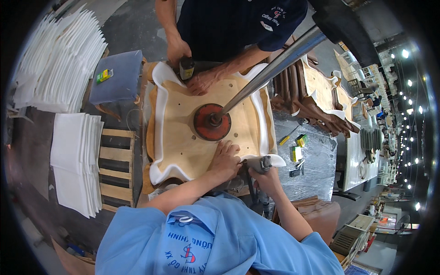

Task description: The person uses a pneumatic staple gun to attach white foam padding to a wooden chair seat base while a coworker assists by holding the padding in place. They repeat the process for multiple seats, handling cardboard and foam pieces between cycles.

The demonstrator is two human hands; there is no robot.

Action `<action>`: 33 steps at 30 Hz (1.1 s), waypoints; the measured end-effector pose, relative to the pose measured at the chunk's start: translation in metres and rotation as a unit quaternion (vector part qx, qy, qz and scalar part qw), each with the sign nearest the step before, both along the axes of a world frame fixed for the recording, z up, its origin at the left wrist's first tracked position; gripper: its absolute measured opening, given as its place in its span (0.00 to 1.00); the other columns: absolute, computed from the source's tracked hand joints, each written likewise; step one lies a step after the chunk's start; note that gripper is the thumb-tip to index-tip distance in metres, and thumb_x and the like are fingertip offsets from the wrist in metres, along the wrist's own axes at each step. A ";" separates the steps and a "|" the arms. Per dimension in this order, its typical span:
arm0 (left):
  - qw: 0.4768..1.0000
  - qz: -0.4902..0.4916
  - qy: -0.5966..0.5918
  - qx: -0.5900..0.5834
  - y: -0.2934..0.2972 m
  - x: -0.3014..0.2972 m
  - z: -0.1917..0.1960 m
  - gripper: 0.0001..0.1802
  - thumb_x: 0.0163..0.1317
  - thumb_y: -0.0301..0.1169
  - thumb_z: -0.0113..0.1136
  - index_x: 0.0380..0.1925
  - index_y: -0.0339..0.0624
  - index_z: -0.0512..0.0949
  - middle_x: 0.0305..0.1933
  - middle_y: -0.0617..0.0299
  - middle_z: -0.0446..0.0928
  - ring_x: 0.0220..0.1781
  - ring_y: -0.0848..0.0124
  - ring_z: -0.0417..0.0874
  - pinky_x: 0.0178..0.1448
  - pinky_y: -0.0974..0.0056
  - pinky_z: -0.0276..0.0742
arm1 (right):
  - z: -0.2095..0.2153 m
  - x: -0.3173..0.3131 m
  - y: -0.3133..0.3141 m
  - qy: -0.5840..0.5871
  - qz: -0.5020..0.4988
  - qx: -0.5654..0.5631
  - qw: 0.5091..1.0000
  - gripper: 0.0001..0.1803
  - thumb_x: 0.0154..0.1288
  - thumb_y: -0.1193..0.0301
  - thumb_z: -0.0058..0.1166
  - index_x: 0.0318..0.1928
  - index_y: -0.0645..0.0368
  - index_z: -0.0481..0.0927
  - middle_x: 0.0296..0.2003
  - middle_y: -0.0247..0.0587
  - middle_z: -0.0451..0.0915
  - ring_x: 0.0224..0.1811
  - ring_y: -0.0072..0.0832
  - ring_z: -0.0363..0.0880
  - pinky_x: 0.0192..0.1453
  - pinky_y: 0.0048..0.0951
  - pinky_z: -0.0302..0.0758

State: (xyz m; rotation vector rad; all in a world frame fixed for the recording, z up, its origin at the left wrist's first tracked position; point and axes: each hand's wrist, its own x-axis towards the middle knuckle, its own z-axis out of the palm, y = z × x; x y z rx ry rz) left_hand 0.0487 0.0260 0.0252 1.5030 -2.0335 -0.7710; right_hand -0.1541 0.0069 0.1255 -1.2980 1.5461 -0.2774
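A square wooden seat panel lies in front of me, edged with white padding and tan material underneath. A red round press plate on a slanted metal rod bears on its middle. My left hand rests at the panel's near edge, its fingers stretched onto the wood. Gripped in my right hand is a grey staple gun, its head by the near right edge of the panel. Across from me, a person's hands work at the far edge, one holding a dark staple gun.
At left stand stacked white foam sheets, a wooden pallet and a blue padded stool. Right of the panel, a plastic-wrapped table carries small green-yellow boxes and a yellow-handled tool. Brown covers are piled beyond.
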 end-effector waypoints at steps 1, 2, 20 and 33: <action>1.000 0.008 0.004 -0.005 0.000 -0.001 -0.005 0.16 0.68 0.41 0.71 0.46 0.41 0.93 0.73 0.53 0.73 0.87 0.49 0.59 0.93 0.34 0.45 | -0.001 -0.002 0.000 -0.008 0.002 -0.002 1.000 0.18 0.75 0.64 0.73 0.53 0.66 0.87 0.28 0.34 0.84 0.22 0.23 0.83 0.24 0.28 0.78; 1.000 0.015 0.008 -0.010 0.000 -0.003 -0.010 0.15 0.68 0.40 0.72 0.46 0.41 0.92 0.73 0.53 0.73 0.88 0.49 0.59 0.93 0.34 0.45 | -0.002 -0.004 0.000 -0.015 0.004 -0.003 1.000 0.18 0.75 0.64 0.72 0.53 0.65 0.86 0.29 0.34 0.84 0.22 0.23 0.83 0.24 0.28 0.78; 0.993 0.084 0.080 -0.010 -0.005 -0.011 -0.017 0.11 0.67 0.33 0.70 0.39 0.36 0.92 0.71 0.46 0.74 0.87 0.45 0.62 0.94 0.38 0.48 | 0.001 0.006 -0.014 0.013 0.015 0.048 0.999 0.13 0.78 0.69 0.70 0.53 0.66 0.86 0.34 0.36 0.86 0.24 0.23 0.81 0.26 0.31 0.78; 0.991 0.089 0.095 -0.023 -0.005 -0.012 -0.020 0.10 0.66 0.31 0.70 0.37 0.33 0.90 0.69 0.48 0.74 0.85 0.43 0.63 0.93 0.36 0.50 | 0.004 0.018 -0.025 0.060 0.047 0.048 0.996 0.13 0.76 0.70 0.70 0.54 0.66 0.87 0.29 0.34 0.84 0.21 0.22 0.80 0.25 0.31 0.76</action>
